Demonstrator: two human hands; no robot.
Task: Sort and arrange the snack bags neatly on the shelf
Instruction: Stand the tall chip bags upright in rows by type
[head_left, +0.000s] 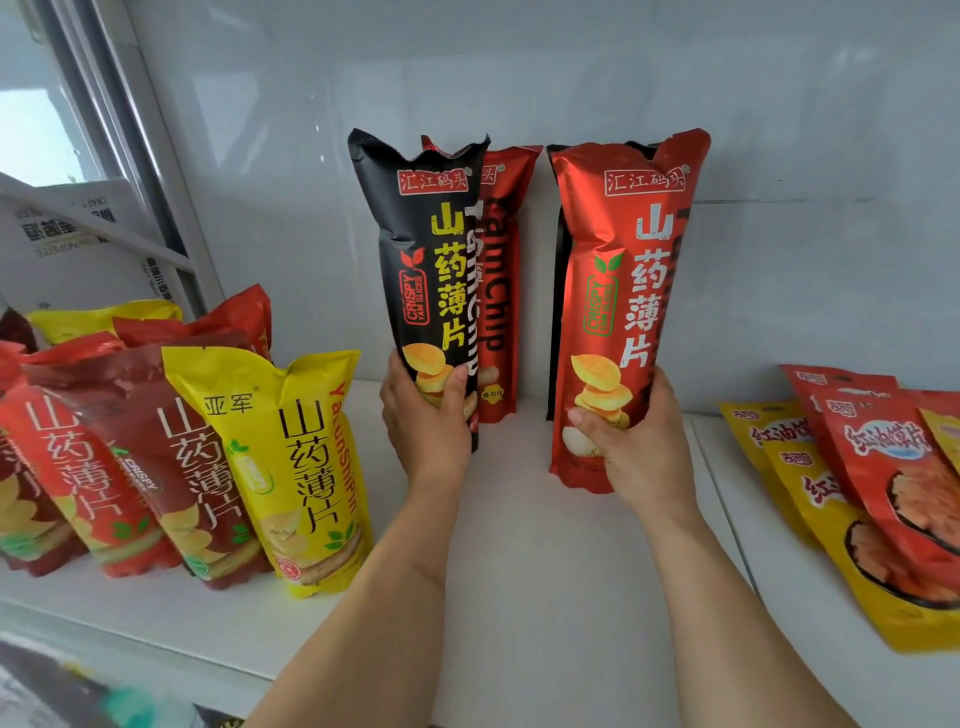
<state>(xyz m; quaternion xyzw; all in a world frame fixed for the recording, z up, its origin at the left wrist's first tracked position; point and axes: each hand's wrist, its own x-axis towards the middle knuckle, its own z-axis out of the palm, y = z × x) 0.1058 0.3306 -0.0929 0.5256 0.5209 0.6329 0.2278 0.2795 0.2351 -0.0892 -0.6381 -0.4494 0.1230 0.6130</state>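
My left hand (423, 415) curls round the base of a tall black snack bag (426, 270) and my right hand (631, 439) grips the base of a matching glossy red bag (621, 312), both upright on the white shelf (519, 597). Another red bag (501, 291) stands behind the black one against the wall. Crinkled yellow and red bags (156, 467) crowd the left, flat pouches (872, 488) lie right, with bare shelf between.

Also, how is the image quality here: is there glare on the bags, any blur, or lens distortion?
Head view: soft, even light with faint shadows; glare streaks on the glossy red foil yam-chip bag that the right hand grips; the matte black yam-chip bag in the left hand shines less. Centre print is sharp; the bottom left corner is blurred. Wide-angle bending curves the white shelf edges.
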